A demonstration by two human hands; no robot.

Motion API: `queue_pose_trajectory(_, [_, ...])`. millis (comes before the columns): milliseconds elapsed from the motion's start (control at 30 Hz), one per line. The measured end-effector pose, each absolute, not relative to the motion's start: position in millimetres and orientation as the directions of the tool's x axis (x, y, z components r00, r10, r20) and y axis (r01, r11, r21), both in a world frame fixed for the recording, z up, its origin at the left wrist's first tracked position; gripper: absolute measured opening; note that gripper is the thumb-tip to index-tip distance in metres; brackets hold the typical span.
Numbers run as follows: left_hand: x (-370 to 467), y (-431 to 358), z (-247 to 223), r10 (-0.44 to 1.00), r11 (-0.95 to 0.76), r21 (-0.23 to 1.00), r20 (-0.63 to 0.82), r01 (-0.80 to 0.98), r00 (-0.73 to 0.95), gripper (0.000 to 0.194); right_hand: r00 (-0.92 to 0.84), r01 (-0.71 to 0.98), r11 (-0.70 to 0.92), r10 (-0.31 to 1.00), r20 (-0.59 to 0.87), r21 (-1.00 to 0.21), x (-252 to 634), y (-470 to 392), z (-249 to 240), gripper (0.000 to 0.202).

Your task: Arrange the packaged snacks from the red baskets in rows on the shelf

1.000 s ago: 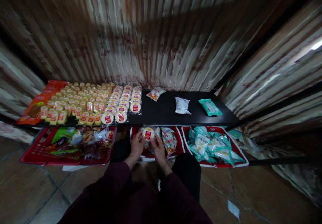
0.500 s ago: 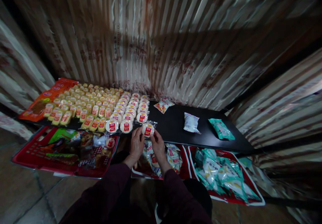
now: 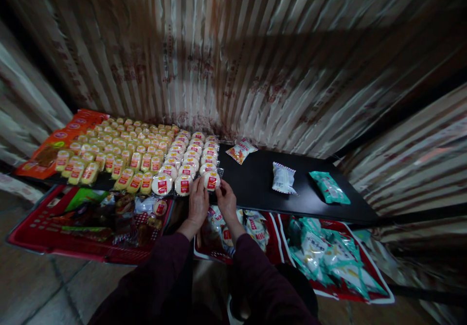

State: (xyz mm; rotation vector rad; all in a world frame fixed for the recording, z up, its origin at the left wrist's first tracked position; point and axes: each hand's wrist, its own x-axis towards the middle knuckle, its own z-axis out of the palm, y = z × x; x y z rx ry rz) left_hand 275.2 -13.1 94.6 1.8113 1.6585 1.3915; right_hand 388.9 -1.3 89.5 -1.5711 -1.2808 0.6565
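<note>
A: What's in the hands?

B: The left hand point(image 3: 199, 204) and right hand point(image 3: 226, 201) grasp a wrapped round white cake point(image 3: 211, 181) by its opposite sides, fingertips at the wrapper. It's at the front edge of the black shelf point(image 3: 251, 185), at the near end of the rightmost of 3 columns of white cakes point(image 3: 190, 162).

A: And left of those?

B: Rows of wrapped yellow cakes point(image 3: 135, 161), then an orange bag point(image 3: 60, 137) at the shelf's left end.

A: To the right?

B: 3 packets, well apart: an orange-and-white packet point(image 3: 241, 151), a pale packet with striped ends point(image 3: 283, 178) and a teal packet point(image 3: 329, 188).

A: Below?

B: 3 red baskets: mixed snacks in the left basket point(image 3: 32, 232), white-and-red packets in the middle basket point(image 3: 275, 240), teal-and-white packets in the right basket point(image 3: 377, 275)
</note>
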Motion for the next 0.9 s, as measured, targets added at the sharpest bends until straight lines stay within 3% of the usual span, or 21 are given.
queue_pose_trajectory(500, [270, -5, 96, 0.91, -0.262, 0.594, 0.415, 0.761, -0.011, 0.041, 0.234, 0.677, 0.003, 0.947, 0.219, -0.736, 379, 4, 98, 0.036])
queue_pose_trajectory(900, [274, -7, 82, 0.882, -0.303, 0.565, 0.472, 0.767, 0.0, 0.04, 0.216, 0.717, 0.033, 0.939, 0.266, -0.696, 379, 4, 95, 0.036])
